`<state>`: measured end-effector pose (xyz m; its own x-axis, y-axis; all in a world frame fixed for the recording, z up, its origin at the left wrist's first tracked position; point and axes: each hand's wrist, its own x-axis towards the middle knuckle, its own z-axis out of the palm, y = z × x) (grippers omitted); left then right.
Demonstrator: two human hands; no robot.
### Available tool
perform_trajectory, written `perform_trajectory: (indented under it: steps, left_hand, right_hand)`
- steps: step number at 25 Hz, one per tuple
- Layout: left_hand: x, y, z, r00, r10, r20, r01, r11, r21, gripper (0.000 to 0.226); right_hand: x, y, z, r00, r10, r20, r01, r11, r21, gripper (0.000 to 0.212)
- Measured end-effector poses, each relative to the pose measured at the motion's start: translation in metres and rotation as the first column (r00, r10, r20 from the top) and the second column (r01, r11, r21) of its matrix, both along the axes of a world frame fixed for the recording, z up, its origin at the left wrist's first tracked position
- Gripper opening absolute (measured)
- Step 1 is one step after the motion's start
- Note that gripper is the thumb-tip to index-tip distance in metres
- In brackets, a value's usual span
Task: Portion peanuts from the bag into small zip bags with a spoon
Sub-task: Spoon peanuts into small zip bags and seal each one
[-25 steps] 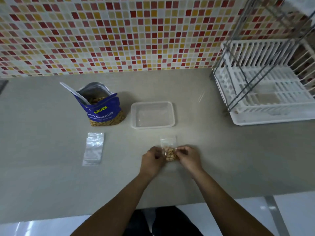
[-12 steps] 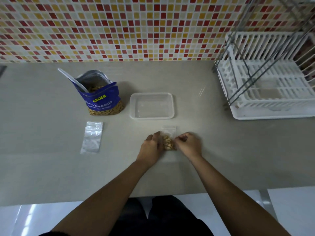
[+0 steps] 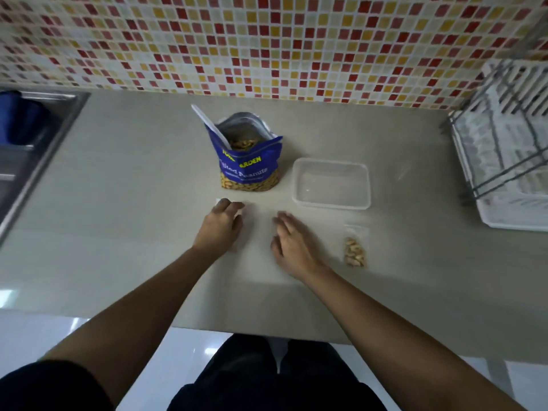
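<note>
Filled zip bag (image 3: pixel 354 251) lies unheld; right hand (image 3: pixel 292 247) splayed, left hand (image 3: pixel 221 229) touching empty bags (image 3: pixel 240 213).

1. The empty zip bags (image 3: pixel 218 200) lie mostly hidden under the left hand (image 3: pixel 219 231); only pale corners show, and whether it pinches them cannot be told.
2. The spoon (image 3: pixel 207 124) has its bowl buried inside the peanut bag (image 3: pixel 252 170).
3. The rack (image 3: pixel 504 161) is cut by the right edge and blurred.
4. The sink (image 3: pixel 38 134) is cut by the left edge.
</note>
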<state>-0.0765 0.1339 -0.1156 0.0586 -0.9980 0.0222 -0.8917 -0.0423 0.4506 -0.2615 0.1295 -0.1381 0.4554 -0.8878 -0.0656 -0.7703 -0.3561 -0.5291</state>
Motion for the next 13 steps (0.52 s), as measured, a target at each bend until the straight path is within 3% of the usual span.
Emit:
perform_trajectory:
  steps: [3,8,13]
  left_hand:
    - [0.036,-0.006,-0.002,0.995,0.002,0.102,-0.01,0.997,0.081,0.034]
    - [0.044,-0.02,0.001,0.963,-0.112,0.247,0.059,0.975,0.213,0.048]
    - [0.046,-0.025,0.0,0.934,-0.193,0.3,0.152,0.976,0.154,0.039]
  right_hand:
    - [0.021,0.007,-0.016,0.986,0.047,-0.158,-0.043,0.999,0.029,0.078]
    - [0.019,0.014,-0.031,0.971,-0.003,-0.238,-0.015,0.997,-0.075,0.078]
    - [0.02,0.015,-0.032,0.951,-0.055,-0.303,0.016,0.991,-0.13,0.074]
